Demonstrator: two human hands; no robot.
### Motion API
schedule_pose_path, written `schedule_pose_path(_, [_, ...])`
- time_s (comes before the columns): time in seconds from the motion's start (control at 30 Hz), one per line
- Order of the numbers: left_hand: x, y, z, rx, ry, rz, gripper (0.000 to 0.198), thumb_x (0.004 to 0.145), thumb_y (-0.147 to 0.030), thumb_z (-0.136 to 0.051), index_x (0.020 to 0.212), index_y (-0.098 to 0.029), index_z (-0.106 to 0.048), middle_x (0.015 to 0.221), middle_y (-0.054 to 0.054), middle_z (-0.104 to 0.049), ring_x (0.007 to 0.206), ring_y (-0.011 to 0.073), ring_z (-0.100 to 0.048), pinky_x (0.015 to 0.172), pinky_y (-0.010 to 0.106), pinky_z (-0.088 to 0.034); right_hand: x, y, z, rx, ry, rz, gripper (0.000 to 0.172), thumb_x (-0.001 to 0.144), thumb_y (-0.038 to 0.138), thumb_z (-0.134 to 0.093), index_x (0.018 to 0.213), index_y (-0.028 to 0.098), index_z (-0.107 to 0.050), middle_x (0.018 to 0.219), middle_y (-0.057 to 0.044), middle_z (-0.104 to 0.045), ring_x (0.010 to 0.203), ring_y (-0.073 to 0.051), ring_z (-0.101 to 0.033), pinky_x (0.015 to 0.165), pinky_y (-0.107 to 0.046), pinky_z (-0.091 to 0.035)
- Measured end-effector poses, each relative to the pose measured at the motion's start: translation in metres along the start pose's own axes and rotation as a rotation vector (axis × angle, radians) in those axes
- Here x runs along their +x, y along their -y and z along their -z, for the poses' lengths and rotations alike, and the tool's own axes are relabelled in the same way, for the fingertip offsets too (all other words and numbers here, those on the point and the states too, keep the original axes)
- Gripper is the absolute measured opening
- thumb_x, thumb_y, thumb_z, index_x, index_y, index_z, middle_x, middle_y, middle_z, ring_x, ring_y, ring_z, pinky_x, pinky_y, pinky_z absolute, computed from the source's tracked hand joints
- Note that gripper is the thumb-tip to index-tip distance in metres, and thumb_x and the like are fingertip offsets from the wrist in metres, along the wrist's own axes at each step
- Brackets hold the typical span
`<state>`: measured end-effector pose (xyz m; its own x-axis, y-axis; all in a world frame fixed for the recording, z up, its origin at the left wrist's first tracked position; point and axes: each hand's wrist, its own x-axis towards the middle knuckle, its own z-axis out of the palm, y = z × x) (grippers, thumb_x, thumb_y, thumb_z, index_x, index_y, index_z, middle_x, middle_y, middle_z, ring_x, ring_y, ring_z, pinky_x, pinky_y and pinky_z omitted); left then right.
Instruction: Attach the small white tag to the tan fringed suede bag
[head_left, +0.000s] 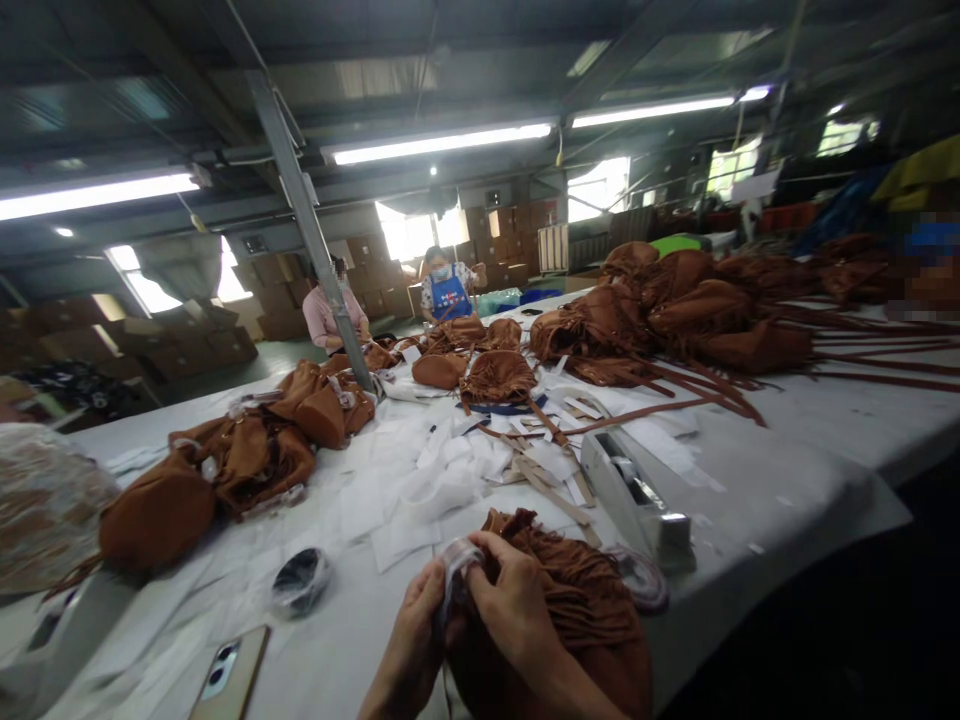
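Note:
Both of my hands meet at a small piece of whitish, semi-clear wrapping [459, 560] at the top left of a brown fringed bag [581, 590]. My left hand [416, 625] is closed on the wrapping's left side. My right hand [510, 590] pinches it from the right, thumb and fingers together, in front of the bag. What lies under the wrapping I cannot make out. The bag rests at the table's near edge, its lower part partly behind my right forearm. A grey tape dispenser [637, 495] stands just beyond the bag to the right.
A phone [229, 675] and a tape roll [300, 580] lie to the left. White paper pieces [450, 480] cover the middle. Brown bags are heaped at left [247, 450] and far right [667, 310]. A metal post [307, 220] rises from the table. Two people stand across it.

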<state>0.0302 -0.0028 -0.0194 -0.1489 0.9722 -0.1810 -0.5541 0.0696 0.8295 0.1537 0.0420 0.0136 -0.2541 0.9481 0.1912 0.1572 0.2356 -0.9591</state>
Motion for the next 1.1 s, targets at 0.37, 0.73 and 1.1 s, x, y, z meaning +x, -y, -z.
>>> schedule_pose_path(0.37, [0.000,-0.001,0.000,0.205,0.095,0.032,0.047,0.067,-0.053,-0.078,0.085,-0.011,-0.070,0.067,0.003,-0.062,0.068,0.0143,-0.055,0.062,0.021,-0.044,0.009,-0.013,0.023,0.024,0.365,0.288,0.047,0.084,0.063,-0.055,0.099,0.019,-0.066,0.093,-0.005,-0.059,0.083,-0.019,-0.058,0.074,-0.030,-0.046])
schedule_pose_path(0.73, [-0.001,0.015,0.008,0.090,0.109,0.078,0.044,0.068,-0.053,-0.078,0.078,-0.011,-0.067,0.065,0.003,-0.060,0.060,0.0119,-0.052,0.056,0.021,-0.039,0.008,-0.032,0.001,-0.199,0.196,0.604,0.041,0.100,0.043,-0.029,0.078,0.019,-0.053,0.077,-0.002,-0.051,0.075,-0.016,-0.051,0.069,-0.028,-0.041])
schedule_pose_path(1.1, [0.008,0.028,0.013,0.160,0.104,0.120,0.049,0.069,-0.056,-0.075,0.087,-0.011,-0.067,0.051,-0.002,-0.054,0.043,0.0068,-0.041,0.045,0.019,-0.027,0.010,-0.041,0.005,-0.274,0.156,0.598,0.035,0.100,0.036,-0.033,0.077,0.020,-0.054,0.075,-0.001,-0.052,0.078,-0.016,-0.051,0.070,-0.028,-0.041])
